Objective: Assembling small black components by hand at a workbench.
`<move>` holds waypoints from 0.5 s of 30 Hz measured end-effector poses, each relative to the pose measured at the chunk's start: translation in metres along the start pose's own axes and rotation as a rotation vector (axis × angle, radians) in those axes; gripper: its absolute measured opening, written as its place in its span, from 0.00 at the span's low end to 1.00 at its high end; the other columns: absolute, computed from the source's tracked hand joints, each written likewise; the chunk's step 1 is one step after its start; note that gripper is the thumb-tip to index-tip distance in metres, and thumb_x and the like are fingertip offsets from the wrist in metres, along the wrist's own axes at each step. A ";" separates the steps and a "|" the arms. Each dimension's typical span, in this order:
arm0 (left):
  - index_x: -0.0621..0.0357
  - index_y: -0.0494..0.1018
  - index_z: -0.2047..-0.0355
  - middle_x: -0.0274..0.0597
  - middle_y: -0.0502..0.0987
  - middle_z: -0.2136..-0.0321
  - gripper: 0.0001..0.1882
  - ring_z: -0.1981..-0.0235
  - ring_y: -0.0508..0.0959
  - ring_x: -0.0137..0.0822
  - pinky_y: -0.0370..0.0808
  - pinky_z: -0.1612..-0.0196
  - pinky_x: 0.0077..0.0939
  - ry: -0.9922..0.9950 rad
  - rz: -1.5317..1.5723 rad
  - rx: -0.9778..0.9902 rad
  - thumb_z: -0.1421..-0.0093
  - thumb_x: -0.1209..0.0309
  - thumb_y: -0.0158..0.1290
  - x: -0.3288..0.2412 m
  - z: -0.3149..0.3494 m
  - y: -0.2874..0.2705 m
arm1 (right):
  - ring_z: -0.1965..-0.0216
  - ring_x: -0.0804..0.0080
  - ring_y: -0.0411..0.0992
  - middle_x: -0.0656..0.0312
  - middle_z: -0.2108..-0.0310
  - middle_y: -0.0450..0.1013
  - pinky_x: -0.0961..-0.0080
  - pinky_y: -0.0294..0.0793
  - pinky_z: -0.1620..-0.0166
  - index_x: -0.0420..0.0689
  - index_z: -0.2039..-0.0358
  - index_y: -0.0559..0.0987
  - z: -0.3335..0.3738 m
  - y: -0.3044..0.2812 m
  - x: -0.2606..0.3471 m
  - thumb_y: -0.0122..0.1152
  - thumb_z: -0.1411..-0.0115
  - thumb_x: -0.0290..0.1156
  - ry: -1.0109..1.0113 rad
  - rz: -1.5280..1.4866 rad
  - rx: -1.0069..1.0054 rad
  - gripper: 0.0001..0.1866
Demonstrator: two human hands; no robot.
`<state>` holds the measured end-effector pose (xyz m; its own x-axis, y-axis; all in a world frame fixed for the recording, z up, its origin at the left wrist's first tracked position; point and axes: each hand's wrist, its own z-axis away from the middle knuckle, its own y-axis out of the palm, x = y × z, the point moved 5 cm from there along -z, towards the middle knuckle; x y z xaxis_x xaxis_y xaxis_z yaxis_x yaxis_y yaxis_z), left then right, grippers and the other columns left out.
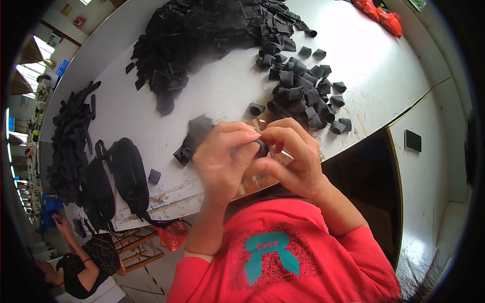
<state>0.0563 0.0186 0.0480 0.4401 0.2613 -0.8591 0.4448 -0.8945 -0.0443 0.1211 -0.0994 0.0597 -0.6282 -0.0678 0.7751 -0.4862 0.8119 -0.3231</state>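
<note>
The left hand (222, 156) and the right hand (295, 156) meet above the near edge of the tabletop (379, 70), thumbs and fingers drawn in close on a small black fabric piece (261, 149), which the fingers partly hide. Just beyond the left hand lie loose dark fabric scraps (199, 131); beyond the right, a pile of curled black fabric loops (303, 91) crowds the space toward the far edge. A broad heap of flat black fabric pieces (202, 40) covers the far middle, and black strips (68, 146) are heaped along the left edge. Two black pouches with straps (129, 171) lie at the near left corner, a single dark square (154, 175) beside them. Red plastic bags (379, 15) sit at the far right.

The tabletop is white, scuffed and stained, with brownish tape (247, 187) at the near edge. Past a dark opening (366, 174) on the right, a white side surface (429, 182) carries a phone (413, 140). At lower left are a wooden stool (136, 252) and another person (78, 262); behind stretches a lit workshop.
</note>
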 end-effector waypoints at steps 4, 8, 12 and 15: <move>0.64 0.70 0.70 0.43 0.72 0.70 0.04 0.68 0.70 0.33 0.67 0.60 0.27 -0.207 0.405 -0.185 0.45 0.76 0.50 0.008 0.008 -0.002 | 0.75 0.66 0.69 0.59 0.73 0.67 0.76 0.70 0.75 0.40 0.70 0.72 -0.003 0.001 0.005 0.69 0.62 0.31 -0.018 0.040 -0.033 0.19; 0.61 0.69 0.69 0.40 0.72 0.70 0.04 0.67 0.69 0.33 0.66 0.59 0.27 -0.231 0.612 -0.329 0.42 0.74 0.47 0.007 0.009 -0.003 | 0.78 0.66 0.67 0.58 0.75 0.68 0.77 0.67 0.77 0.40 0.70 0.73 -0.005 0.000 0.017 0.68 0.62 0.28 -0.202 0.248 -0.110 0.17; 0.60 0.68 0.68 0.39 0.71 0.69 0.04 0.66 0.67 0.31 0.64 0.59 0.25 -0.251 0.615 -0.426 0.42 0.74 0.46 0.009 0.017 -0.004 | 0.79 0.68 0.66 0.57 0.76 0.69 0.77 0.66 0.77 0.38 0.72 0.74 -0.005 0.005 0.017 0.64 0.59 0.22 -0.243 0.301 -0.155 0.11; 0.61 0.68 0.69 0.39 0.71 0.69 0.03 0.67 0.67 0.31 0.64 0.59 0.25 -0.269 0.639 -0.456 0.41 0.74 0.46 0.018 0.024 -0.007 | 0.78 0.68 0.66 0.57 0.77 0.69 0.78 0.66 0.77 0.36 0.73 0.74 -0.002 0.008 -0.002 0.61 0.58 0.18 -0.140 0.089 -0.081 0.09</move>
<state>0.0426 0.0206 0.0206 0.5395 -0.3944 -0.7439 0.4706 -0.5913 0.6549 0.1191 -0.0918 0.0567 -0.7479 -0.0690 0.6603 -0.3779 0.8620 -0.3379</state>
